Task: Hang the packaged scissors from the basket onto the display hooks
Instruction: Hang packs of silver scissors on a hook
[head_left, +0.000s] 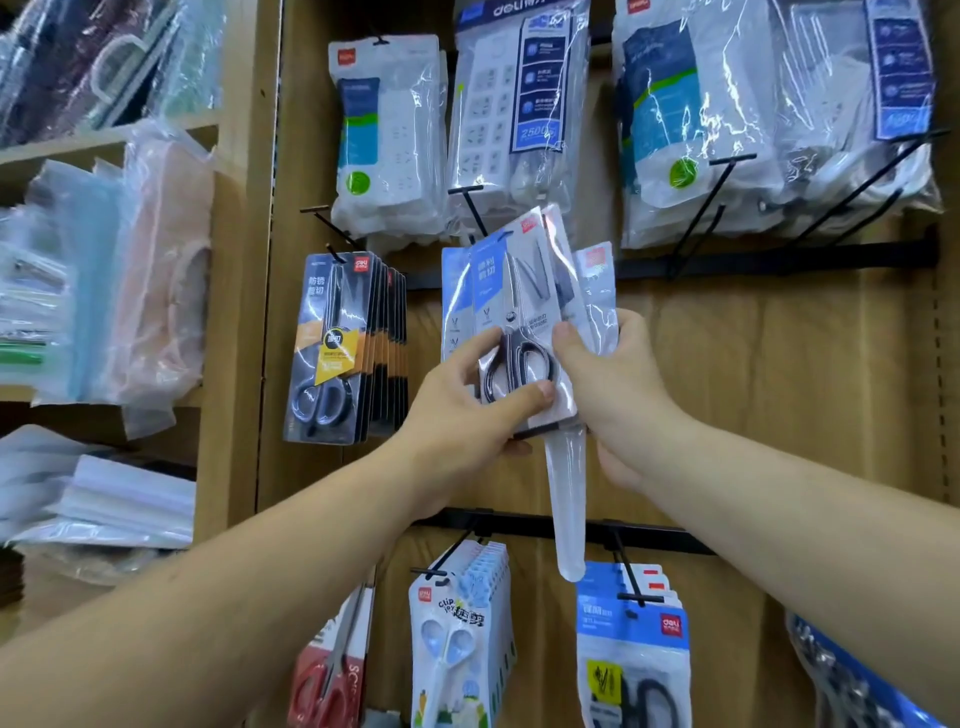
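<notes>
A packaged pair of scissors (524, 291) with a blue and white card and black handles is held up in front of the display wall. My left hand (467, 410) pinches its lower edge, thumb across the handles. My right hand (608, 374) grips a fanned stack of the same packs behind it, thumb on the front pack. The top of the front pack lies just below a bare black hook (470, 205). A clear plastic strip (569, 499) hangs down from the packs. The basket is out of view.
Black-and-orange scissor packs (337, 343) hang on a hook to the left. Power strips in bags (514, 104) hang above. Small scissors (452, 639) and blue packs (634, 654) hang on the lower rail (649, 535). Shelves of plastic folders (104, 270) fill the left.
</notes>
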